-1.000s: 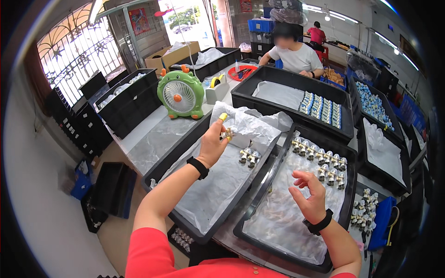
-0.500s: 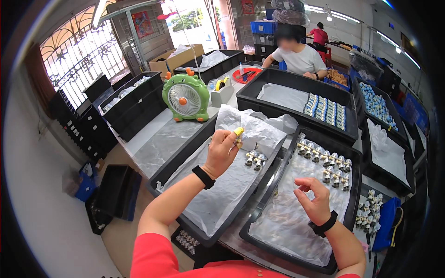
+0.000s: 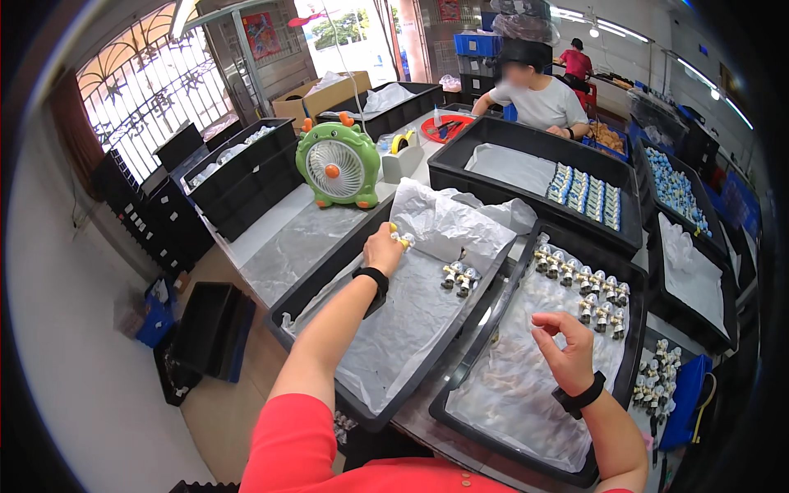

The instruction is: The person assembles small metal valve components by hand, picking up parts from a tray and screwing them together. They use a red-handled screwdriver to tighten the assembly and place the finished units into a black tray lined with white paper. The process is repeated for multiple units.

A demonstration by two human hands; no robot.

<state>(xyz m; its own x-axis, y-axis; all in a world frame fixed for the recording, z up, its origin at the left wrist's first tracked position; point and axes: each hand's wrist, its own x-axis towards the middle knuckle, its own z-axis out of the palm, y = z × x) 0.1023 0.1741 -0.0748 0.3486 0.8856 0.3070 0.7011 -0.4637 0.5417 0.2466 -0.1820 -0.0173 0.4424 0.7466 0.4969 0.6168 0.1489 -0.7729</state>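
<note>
My left hand [image 3: 383,250] is closed around a small white figurine [image 3: 407,239], with yellow covers on the fingertips; most of the figurine is hidden by the fingers. The hand is over the far left part of a black tray [image 3: 345,404] lined with thin white sheet. Two upright figurines [image 3: 457,278], white, gold and dark, stand to the right in that tray. My right hand [image 3: 567,352] hovers over a second black tray [image 3: 444,411], its fingers bent, with a narrow gap to the thumb and nothing visible between them. Rows of similar figurines [image 3: 588,281] stand at that tray's far end.
A green animal-shaped fan [image 3: 337,164] and a tape dispenser [image 3: 401,160] stand beyond the left tray. Another black tray [image 3: 526,193] holds rows of blue-and-white figurines. Across the table sits a person in white [image 3: 538,103]. More figurines [image 3: 657,378] lie at the right, beside a blue bag [image 3: 689,403].
My left hand has turned, with its back now more toward me, and the figurine sits lower over the tray. My right thumb and fingers have drawn closer together. The view has shifted slightly.
</note>
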